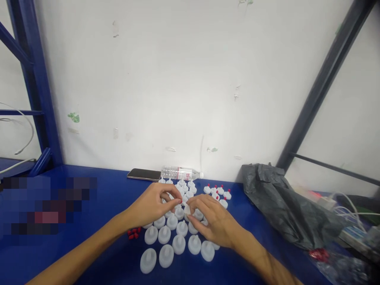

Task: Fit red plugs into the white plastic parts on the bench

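Over a group of white spouted caps (178,244), my left hand (152,202) pinches a small red tip (181,201) between thumb and index finger. Close to its right, my right hand (213,219) is closed around one white spouted cap (187,210), partly hidden by the fingers. Most white caps stand spout up on the blue table, and those under my hands are partly covered. Several loose red tips (133,232) lie by my left forearm. To the right of the group stand several white caps with red tips (227,194) fitted on their spouts.
A dark phone (144,174) and a clear plastic bottle (181,173) lie along the wall. A grey plastic bag (276,202) covers part of the right side, near cables and a power strip (356,237). Blue frame posts (40,79) rise at the left.
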`<action>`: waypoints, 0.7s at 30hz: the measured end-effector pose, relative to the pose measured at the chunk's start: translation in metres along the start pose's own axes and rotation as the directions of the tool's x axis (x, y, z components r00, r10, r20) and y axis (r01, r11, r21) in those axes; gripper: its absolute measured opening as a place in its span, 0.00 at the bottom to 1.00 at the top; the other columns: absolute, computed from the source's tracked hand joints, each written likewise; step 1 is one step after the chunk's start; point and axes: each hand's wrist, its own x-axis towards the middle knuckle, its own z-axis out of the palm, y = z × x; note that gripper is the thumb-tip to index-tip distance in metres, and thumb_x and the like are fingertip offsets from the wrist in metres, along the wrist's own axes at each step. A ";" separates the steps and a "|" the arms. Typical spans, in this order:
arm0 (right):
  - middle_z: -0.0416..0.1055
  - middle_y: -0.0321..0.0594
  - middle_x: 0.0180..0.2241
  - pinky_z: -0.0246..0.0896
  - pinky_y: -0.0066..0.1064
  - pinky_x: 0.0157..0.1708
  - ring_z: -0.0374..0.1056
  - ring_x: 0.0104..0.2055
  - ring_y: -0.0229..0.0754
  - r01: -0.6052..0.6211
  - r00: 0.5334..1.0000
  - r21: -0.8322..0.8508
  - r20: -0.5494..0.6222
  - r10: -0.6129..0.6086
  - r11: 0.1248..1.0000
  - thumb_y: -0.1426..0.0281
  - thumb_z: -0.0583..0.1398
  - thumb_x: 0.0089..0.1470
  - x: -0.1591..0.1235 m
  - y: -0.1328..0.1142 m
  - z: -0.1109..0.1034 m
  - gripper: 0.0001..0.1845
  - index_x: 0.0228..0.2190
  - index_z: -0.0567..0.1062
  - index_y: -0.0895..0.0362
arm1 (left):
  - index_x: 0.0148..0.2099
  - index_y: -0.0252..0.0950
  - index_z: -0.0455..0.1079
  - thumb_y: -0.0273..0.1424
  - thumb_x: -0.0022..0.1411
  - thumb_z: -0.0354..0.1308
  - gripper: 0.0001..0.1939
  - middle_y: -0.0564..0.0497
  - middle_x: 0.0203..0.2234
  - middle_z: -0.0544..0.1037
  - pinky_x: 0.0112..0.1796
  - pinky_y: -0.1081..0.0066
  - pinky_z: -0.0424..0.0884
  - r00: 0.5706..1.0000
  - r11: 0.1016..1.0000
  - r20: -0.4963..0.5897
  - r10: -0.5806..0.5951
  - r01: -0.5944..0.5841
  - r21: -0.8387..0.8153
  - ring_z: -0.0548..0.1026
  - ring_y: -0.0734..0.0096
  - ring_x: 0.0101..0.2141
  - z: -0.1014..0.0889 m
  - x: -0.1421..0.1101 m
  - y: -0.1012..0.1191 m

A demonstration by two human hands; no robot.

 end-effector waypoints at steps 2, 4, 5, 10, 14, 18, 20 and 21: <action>0.93 0.43 0.51 0.91 0.43 0.54 0.91 0.50 0.52 0.002 1.000 -0.009 0.017 -0.002 1.000 0.73 0.71 0.78 -0.001 0.000 0.000 0.08 0.51 0.82 0.47 | 0.43 0.43 0.87 0.53 0.66 0.77 0.19 0.50 0.29 0.87 0.33 0.63 0.79 1.000 1.000 0.021 -0.019 0.020 -0.020 0.91 0.52 0.32 0.004 -0.001 0.003; 0.93 0.43 0.51 0.91 0.42 0.54 0.91 0.50 0.52 0.010 1.000 -0.007 0.025 -0.010 1.000 0.75 0.72 0.76 -0.001 0.001 0.000 0.10 0.50 0.81 0.47 | 0.44 0.43 0.88 0.53 0.65 0.77 0.20 0.50 0.29 0.87 0.33 0.63 0.78 0.999 0.999 0.034 -0.033 0.034 -0.032 0.91 0.51 0.33 0.006 -0.003 0.006; 0.93 0.43 0.50 0.90 0.41 0.54 0.91 0.50 0.52 0.016 1.000 0.000 0.021 -0.016 1.000 0.76 0.72 0.75 -0.001 0.001 0.000 0.12 0.50 0.81 0.47 | 0.44 0.43 0.88 0.54 0.65 0.78 0.20 0.50 0.29 0.87 0.33 0.63 0.77 0.999 0.999 0.038 -0.038 0.039 -0.035 0.91 0.51 0.33 0.007 -0.003 0.006; 0.92 0.42 0.49 0.90 0.41 0.53 0.91 0.49 0.51 0.030 0.999 0.007 0.013 -0.030 1.000 0.79 0.71 0.73 -0.001 0.004 0.001 0.15 0.49 0.79 0.46 | 0.45 0.44 0.87 0.55 0.66 0.78 0.21 0.50 0.28 0.87 0.30 0.64 0.72 0.998 0.999 0.053 -0.038 0.039 -0.030 0.88 0.52 0.31 0.011 -0.004 0.004; 0.92 0.42 0.48 0.90 0.41 0.51 0.90 0.47 0.51 0.054 0.999 -0.034 0.007 -0.054 0.998 0.80 0.70 0.73 0.000 0.004 0.000 0.14 0.48 0.79 0.47 | 0.46 0.43 0.88 0.55 0.69 0.77 0.21 0.51 0.27 0.86 0.30 0.64 0.73 0.999 1.000 0.035 -0.012 0.013 -0.028 0.89 0.52 0.32 0.014 -0.002 -0.001; 0.92 0.42 0.48 0.90 0.42 0.50 0.90 0.46 0.51 0.093 0.996 -0.045 0.012 -0.092 0.995 0.78 0.69 0.76 0.001 0.002 -0.003 0.12 0.48 0.79 0.46 | 0.48 0.43 0.89 0.53 0.75 0.73 0.19 0.51 0.28 0.87 0.33 0.63 0.77 0.999 0.999 0.035 0.041 -0.041 -0.010 0.89 0.54 0.32 0.018 -0.001 -0.010; 0.92 0.43 0.48 0.90 0.41 0.51 0.90 0.47 0.51 0.111 0.994 -0.056 -0.005 -0.111 0.992 0.78 0.70 0.78 0.002 0.001 -0.004 0.11 0.48 0.80 0.47 | 0.49 0.43 0.90 0.48 0.78 0.70 0.15 0.50 0.32 0.90 0.36 0.63 0.79 0.994 0.991 0.001 0.108 -0.108 0.080 0.87 0.57 0.32 0.020 -0.001 -0.017; 0.92 0.43 0.49 0.90 0.41 0.53 0.90 0.48 0.50 0.113 0.993 -0.065 -0.018 -0.114 0.991 0.78 0.70 0.78 0.002 0.001 -0.004 0.11 0.49 0.80 0.48 | 0.49 0.43 0.90 0.46 0.80 0.69 0.14 0.49 0.35 0.91 0.38 0.62 0.81 0.988 0.978 -0.022 0.152 -0.147 0.150 0.87 0.58 0.32 0.020 0.000 -0.020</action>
